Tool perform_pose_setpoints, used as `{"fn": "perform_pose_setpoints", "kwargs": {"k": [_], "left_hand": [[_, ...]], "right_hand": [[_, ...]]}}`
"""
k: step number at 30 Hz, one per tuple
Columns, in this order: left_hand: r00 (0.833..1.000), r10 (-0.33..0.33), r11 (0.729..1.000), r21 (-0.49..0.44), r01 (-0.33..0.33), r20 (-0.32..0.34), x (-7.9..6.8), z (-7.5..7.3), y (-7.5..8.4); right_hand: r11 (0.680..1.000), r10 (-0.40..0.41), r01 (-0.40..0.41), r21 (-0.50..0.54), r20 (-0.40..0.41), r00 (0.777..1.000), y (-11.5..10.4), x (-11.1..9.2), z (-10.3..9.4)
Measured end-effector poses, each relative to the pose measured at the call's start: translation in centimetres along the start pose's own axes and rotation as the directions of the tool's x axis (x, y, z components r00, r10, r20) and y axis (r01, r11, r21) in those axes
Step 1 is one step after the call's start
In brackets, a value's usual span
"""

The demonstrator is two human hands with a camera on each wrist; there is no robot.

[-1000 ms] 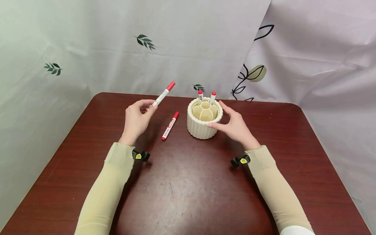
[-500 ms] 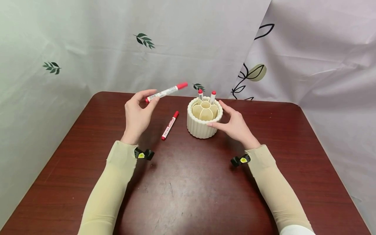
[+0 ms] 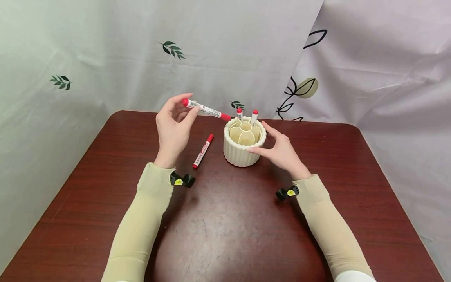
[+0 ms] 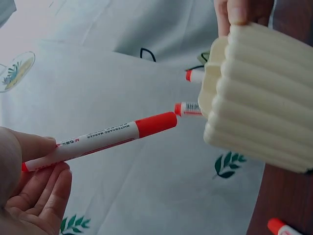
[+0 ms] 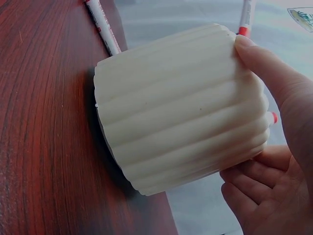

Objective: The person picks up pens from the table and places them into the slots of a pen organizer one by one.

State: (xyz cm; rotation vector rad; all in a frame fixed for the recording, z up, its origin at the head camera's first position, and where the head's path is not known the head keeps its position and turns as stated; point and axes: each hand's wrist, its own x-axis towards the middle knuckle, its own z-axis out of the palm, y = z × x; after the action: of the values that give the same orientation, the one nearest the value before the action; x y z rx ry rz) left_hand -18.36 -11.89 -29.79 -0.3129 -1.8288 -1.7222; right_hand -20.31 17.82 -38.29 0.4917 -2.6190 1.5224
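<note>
My left hand [image 3: 176,127] pinches a whiteboard marker [image 3: 208,110] near one end, above the table. Its red cap slants down toward the rim of a cream ribbed pen holder [image 3: 241,154]. Inside, the holder is split into petal-shaped compartments, and two red-capped markers [image 3: 254,117] stand at its back. My right hand [image 3: 283,150] grips the holder's right side, thumb at the front rim and fingers behind. In the right wrist view, the ribbed wall [image 5: 181,107] fills the space between thumb and fingers. Another red and white marker [image 3: 203,152] lies on the table left of the holder.
The dark red-brown wooden table [image 3: 218,227] reaches back to a pale curtain [image 3: 211,58] printed with leaves. Small black wrist cameras [image 3: 182,180] are strapped at both sleeves.
My left hand has risen and moved right with its marker, whose cap has swung from pointing up to slanting down at the holder's rim. The right hand stays on the holder.
</note>
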Motion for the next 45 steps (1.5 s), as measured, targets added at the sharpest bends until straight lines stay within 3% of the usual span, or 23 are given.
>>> {"fn": "perform_pose_setpoints", "kwargs": {"k": [6,11,15,23,25,30,34,39,45], "left_hand": [[0.999,0.018,1.000,-0.023,-0.017,0.033,1.0,1.2,-1.8],[0.997,0.026,1.000,0.004,-0.026,0.077,1.2,2.0,-2.3],[0.993,0.015,1.000,0.025,-0.018,0.115,1.3,2.7,-2.6],[0.982,-0.029,0.999,0.051,0.020,0.184,0.6,4.1,-3.9],[0.977,-0.037,0.998,0.060,0.025,0.210,0.3,4.4,-4.5],[0.955,-0.062,0.993,0.115,0.030,0.290,-0.4,4.9,-5.8],[0.935,-0.085,0.986,0.161,0.031,0.343,-0.9,5.1,-6.3],[0.922,-0.094,0.980,0.197,0.019,0.376,-1.2,5.1,-6.7],[0.918,-0.094,0.972,0.235,0.000,0.386,-1.3,5.2,-7.2]], "right_hand": [[1.000,0.009,-0.009,0.004,0.003,1.000,-1.9,-0.5,-0.1],[1.000,0.001,-0.001,0.008,0.016,1.000,-3.9,-1.0,-0.4],[1.000,-0.004,0.004,0.016,0.017,1.000,-4.3,-1.1,-0.4],[1.000,0.006,-0.006,0.011,0.014,1.000,-3.8,-1.0,-0.3],[1.000,0.007,-0.007,0.011,0.009,1.000,-2.8,-0.7,-0.1],[1.000,-0.003,0.003,0.023,-0.003,1.000,-0.2,-0.1,0.2],[1.000,-0.013,0.013,0.029,-0.004,1.000,0.4,0.0,0.2],[1.000,-0.021,0.021,0.020,0.000,1.000,0.5,0.0,0.1],[1.000,-0.017,0.017,0.005,-0.002,1.000,0.5,0.0,0.1]]}}
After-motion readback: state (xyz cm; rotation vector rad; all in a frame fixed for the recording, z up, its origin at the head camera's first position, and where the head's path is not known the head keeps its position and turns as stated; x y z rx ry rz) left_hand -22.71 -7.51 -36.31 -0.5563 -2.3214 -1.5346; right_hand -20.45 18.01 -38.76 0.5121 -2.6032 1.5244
